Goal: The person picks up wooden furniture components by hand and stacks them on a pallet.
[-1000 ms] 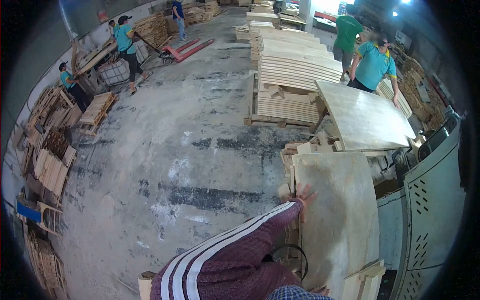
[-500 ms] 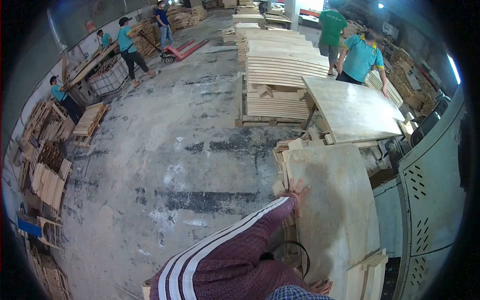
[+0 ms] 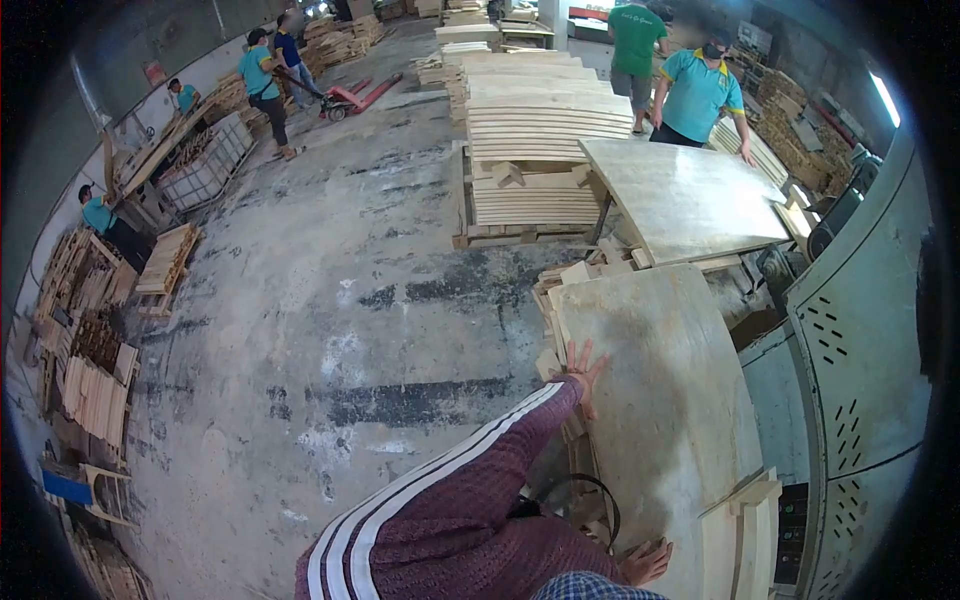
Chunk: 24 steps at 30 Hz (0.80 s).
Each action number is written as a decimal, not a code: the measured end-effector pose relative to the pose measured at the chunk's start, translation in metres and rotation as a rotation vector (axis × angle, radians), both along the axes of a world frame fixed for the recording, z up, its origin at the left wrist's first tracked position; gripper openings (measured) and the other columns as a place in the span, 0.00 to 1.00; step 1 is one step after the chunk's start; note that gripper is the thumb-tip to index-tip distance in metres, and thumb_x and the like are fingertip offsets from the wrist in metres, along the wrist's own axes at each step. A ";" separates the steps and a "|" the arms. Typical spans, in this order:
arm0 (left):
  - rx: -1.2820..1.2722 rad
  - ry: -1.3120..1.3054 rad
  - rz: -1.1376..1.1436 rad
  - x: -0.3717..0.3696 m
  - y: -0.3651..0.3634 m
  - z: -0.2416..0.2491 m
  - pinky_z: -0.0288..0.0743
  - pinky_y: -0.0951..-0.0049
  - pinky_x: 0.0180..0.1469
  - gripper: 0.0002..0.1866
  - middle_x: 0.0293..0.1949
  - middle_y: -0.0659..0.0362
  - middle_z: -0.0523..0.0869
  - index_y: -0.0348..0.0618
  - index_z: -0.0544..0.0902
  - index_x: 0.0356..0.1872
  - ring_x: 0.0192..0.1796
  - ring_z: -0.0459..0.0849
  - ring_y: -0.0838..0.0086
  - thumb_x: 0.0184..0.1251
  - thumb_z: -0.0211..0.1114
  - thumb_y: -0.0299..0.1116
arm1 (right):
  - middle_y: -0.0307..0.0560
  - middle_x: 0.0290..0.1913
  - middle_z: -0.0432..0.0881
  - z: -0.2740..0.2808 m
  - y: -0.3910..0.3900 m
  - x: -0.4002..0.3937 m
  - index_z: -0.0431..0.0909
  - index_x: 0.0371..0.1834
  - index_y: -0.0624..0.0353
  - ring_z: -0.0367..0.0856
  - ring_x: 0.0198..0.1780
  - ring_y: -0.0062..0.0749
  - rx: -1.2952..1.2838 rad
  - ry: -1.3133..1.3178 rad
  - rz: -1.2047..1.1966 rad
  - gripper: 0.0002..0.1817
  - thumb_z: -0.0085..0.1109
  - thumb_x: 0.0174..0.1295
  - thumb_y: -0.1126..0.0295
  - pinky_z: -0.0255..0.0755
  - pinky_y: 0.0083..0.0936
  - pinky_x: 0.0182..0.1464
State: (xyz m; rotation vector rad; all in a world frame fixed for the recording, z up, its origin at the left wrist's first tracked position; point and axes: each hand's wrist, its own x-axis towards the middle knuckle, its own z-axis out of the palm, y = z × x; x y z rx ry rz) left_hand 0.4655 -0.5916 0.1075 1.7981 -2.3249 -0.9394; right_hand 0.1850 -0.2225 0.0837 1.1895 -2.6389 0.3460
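Observation:
My left hand (image 3: 585, 378) lies with fingers spread on the left edge of a large pale wooden panel (image 3: 660, 350), the arm in a purple sleeve with white stripes stretched out. Nearer my body, my right hand (image 3: 647, 562) rests on the same panel with its fingers extended, close to the near left edge. Neither hand grips anything. A dark curved strap or hose (image 3: 612, 500) shows beside the panel, between my two arms. Light wooden pieces (image 3: 742, 530) sit at the panel's lower right.
Beyond the panel stands a second board-topped table (image 3: 700, 200), where a co-worker (image 3: 700, 95) leans with a hand on it. Stacked planks (image 3: 550, 125) fill a pallet behind. A grey-green machine cabinet (image 3: 860, 390) borders the right. Across the concrete floor (image 3: 300, 300) are people and a red pallet jack (image 3: 355, 100).
The view has shifted slightly, so the surroundings sit further left and higher. My right hand shows more fully on the panel; my left hand stays at its edge.

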 end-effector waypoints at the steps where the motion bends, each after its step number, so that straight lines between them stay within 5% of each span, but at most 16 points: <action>1: -0.083 0.061 -0.002 0.004 0.004 -0.001 0.44 0.22 0.66 0.83 0.76 0.53 0.17 0.76 0.35 0.77 0.74 0.14 0.41 0.14 0.87 0.58 | 0.43 0.67 0.70 -0.005 0.000 0.001 0.70 0.63 0.49 0.67 0.66 0.44 -0.030 -0.004 0.000 0.21 0.51 0.69 0.56 0.60 0.44 0.67; 4: 0.128 -0.082 0.002 0.001 0.003 0.030 0.46 0.17 0.63 0.82 0.76 0.55 0.15 0.77 0.33 0.76 0.74 0.13 0.41 0.18 0.87 0.57 | 0.42 0.67 0.70 -0.001 0.002 0.005 0.70 0.63 0.48 0.67 0.66 0.44 -0.059 -0.010 -0.007 0.22 0.52 0.68 0.56 0.59 0.45 0.67; 24: 0.137 -0.132 -0.048 0.002 0.005 0.041 0.47 0.15 0.61 0.80 0.74 0.57 0.11 0.76 0.30 0.76 0.73 0.10 0.43 0.24 0.86 0.57 | 0.45 0.68 0.69 -0.013 0.008 -0.006 0.69 0.63 0.50 0.66 0.68 0.45 -0.045 -0.039 0.006 0.23 0.54 0.67 0.58 0.54 0.46 0.70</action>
